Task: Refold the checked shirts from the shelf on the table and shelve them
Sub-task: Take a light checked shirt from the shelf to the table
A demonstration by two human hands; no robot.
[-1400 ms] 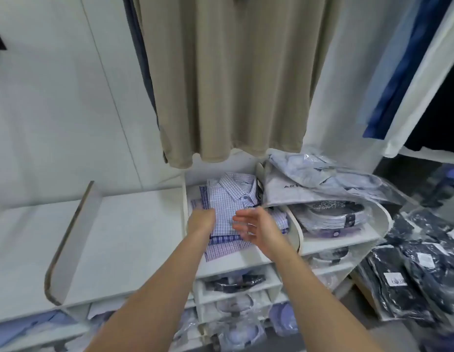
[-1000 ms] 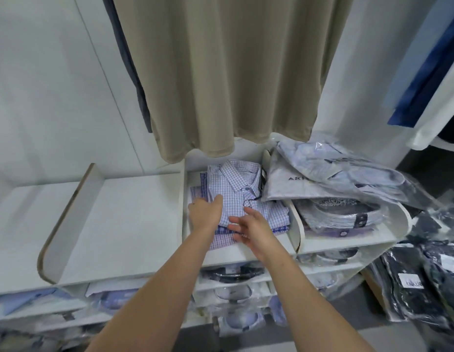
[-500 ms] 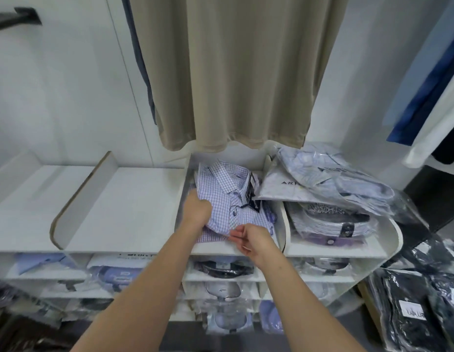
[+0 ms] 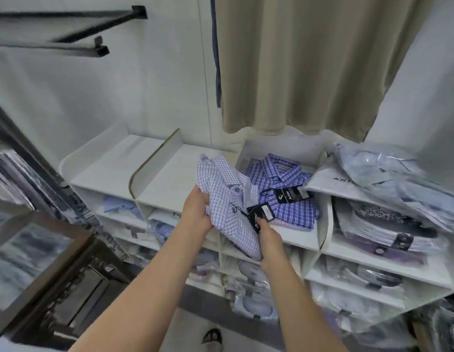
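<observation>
A pale lilac checked shirt point(image 4: 227, 199) is lifted off the white shelf point(image 4: 294, 236) and held in front of it. My left hand point(image 4: 195, 212) grips its left edge. My right hand point(image 4: 269, 236) holds its lower right part beside a black hang tag point(image 4: 259, 216). A darker blue checked shirt point(image 4: 284, 189) with its own black tag lies folded in the same shelf compartment, on top of another pale checked one.
Bagged shirts point(image 4: 388, 179) pile up in the compartment to the right and fill the lower cubbies. A beige garment point(image 4: 302, 62) hangs above the shelf. A dark framed mirror point(image 4: 43, 262) leans at the left. Black wall rails point(image 4: 68, 29) are at upper left.
Both hands took hold of the top pale checked shirt and pulled it up and left off the pile, uncovering the darker blue checked shirt. The view swung left.
</observation>
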